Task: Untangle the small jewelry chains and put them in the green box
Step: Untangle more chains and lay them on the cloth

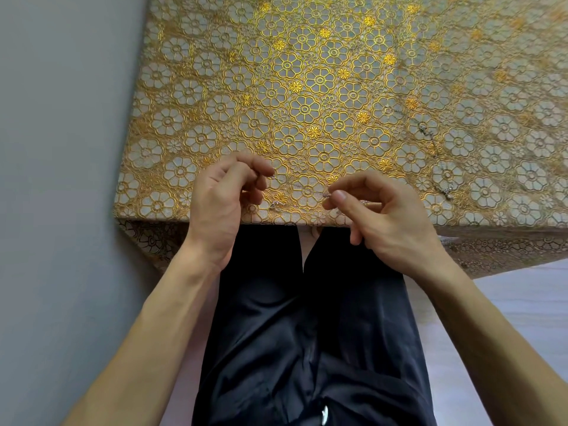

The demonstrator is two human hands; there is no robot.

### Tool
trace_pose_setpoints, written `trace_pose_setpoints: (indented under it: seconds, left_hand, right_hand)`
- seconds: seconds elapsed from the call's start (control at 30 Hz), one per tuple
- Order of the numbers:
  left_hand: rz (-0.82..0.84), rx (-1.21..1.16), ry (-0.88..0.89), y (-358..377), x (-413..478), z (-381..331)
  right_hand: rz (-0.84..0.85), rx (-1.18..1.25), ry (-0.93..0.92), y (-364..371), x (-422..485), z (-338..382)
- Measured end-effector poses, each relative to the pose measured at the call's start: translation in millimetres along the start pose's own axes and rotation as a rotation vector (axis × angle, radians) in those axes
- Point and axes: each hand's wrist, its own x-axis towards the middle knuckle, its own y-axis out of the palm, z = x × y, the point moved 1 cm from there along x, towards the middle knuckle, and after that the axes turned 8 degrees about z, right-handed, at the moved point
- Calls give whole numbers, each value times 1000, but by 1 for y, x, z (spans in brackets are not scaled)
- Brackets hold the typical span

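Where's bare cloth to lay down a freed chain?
Free: tablecloth far middle and left, beyond the left hand. Crowded: near edge, where it and the right hand pinch a chain; loose chains lie at right.

Soft daylight, gold tablecloth [319, 81] glinting, wide-angle edges bowed.

chain [299, 186] links too fine to trace, tablecloth [338, 72] cropped top and right

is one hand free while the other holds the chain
No, the left hand and right hand both pinch the chain stretched between them.
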Motion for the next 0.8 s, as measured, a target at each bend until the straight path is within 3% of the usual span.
trace_pose_setpoints:
  seconds: [0.17, 0.53, 0.67, 0.8]
  left_hand:
    - [-52, 269, 57, 1, -4, -1]
    - [-51, 1057, 395, 3, -9, 14]
    - [-57, 1194, 479, 6, -4, 17]
    - [-77, 1171, 455, 9, 12, 11]
  right_hand:
    - [-87, -21, -43, -2, -4, 0]
    - [-211, 35, -36, -21, -9, -10]
    - [-230, 39, -15, -24, -11, -13]
    - [-232, -174, -12, -25, -5, -16]
